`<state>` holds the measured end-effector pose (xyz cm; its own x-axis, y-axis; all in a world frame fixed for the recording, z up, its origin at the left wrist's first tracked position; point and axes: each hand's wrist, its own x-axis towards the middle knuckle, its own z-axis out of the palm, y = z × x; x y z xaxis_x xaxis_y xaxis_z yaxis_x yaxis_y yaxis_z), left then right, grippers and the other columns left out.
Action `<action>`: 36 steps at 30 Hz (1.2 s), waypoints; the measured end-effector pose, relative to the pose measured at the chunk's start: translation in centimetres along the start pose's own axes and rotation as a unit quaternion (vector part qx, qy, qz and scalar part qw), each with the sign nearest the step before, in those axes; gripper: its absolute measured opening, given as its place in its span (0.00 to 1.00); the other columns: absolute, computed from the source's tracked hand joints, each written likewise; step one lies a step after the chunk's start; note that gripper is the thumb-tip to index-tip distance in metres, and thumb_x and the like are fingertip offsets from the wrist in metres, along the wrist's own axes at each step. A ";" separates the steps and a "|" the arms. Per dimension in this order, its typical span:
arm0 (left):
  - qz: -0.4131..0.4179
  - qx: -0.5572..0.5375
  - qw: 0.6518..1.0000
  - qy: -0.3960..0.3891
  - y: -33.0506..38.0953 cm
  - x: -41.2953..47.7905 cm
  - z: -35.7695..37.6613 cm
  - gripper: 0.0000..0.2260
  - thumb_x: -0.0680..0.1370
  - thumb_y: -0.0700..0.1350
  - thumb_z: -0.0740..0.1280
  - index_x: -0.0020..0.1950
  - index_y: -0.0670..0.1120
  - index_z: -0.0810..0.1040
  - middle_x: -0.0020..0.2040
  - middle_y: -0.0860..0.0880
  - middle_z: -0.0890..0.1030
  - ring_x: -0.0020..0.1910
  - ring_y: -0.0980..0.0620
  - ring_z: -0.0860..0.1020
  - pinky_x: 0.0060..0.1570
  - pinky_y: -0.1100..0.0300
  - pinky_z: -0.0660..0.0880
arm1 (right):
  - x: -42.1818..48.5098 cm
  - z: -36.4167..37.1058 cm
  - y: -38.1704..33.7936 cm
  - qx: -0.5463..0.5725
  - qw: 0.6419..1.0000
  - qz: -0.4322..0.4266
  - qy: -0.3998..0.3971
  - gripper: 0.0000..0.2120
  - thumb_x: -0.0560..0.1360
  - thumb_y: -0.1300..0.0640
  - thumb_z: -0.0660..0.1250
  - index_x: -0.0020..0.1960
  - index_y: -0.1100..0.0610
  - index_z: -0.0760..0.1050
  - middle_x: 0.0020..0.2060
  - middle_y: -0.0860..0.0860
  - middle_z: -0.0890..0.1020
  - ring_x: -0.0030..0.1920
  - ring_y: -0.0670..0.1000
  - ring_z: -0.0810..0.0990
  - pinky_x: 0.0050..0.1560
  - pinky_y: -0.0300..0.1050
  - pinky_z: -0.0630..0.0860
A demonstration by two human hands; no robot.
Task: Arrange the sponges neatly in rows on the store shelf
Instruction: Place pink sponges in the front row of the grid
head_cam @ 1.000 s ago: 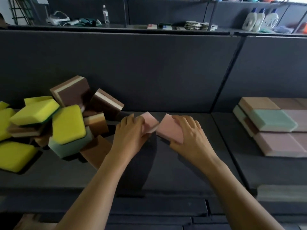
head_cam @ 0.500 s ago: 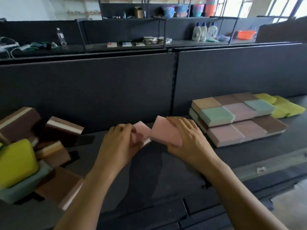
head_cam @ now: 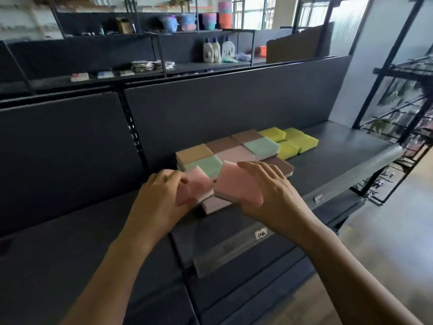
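Note:
My left hand (head_cam: 161,198) grips a pink sponge (head_cam: 199,185), fingers curled over its near edge. My right hand (head_cam: 264,191) holds a second, larger pink sponge (head_cam: 234,184) from its right side. Both sponges hover just above the near left corner of the arranged block of sponges (head_cam: 236,151) on the dark shelf (head_cam: 328,158). That block lies in flat rows: tan, brown, mint, pink, then yellow ones (head_cam: 290,141) at the far right. A mauve sponge (head_cam: 213,204) of the front row shows beneath the held pair.
A dark back panel (head_cam: 234,106) rises behind the shelf, with a slotted upright (head_cam: 133,134) to the left. The shelf's front lip carries label strips (head_cam: 261,234). Detergent bottles (head_cam: 215,50) and tubs stand on far racks. A wire rack (head_cam: 403,102) sits to the right.
My view has swung right; the loose sponge pile at the left has left the frame. Both hands carried the pink sponges rightward to the arranged block's near corner.

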<state>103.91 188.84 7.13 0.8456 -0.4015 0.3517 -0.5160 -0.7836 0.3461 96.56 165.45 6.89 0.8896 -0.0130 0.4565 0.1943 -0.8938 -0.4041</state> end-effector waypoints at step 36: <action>-0.002 0.060 0.998 -0.010 9.4 5.9 10.0 0.24 0.71 0.52 0.72 0.65 0.48 0.74 0.65 0.48 0.73 0.64 0.47 0.70 0.61 0.49 0.71 | 2.1 -1.0 16.1 0.038 0.992 -0.081 -0.091 0.33 0.68 0.48 0.75 0.70 0.53 0.71 0.68 0.48 0.74 0.68 0.52 0.70 0.63 0.50 0.73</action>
<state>105.43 174.31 3.78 0.8511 -0.4064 0.3322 -0.4929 -0.8364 0.2397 101.19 150.59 2.15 0.9024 0.2157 0.3732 0.3658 -0.8411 -0.3985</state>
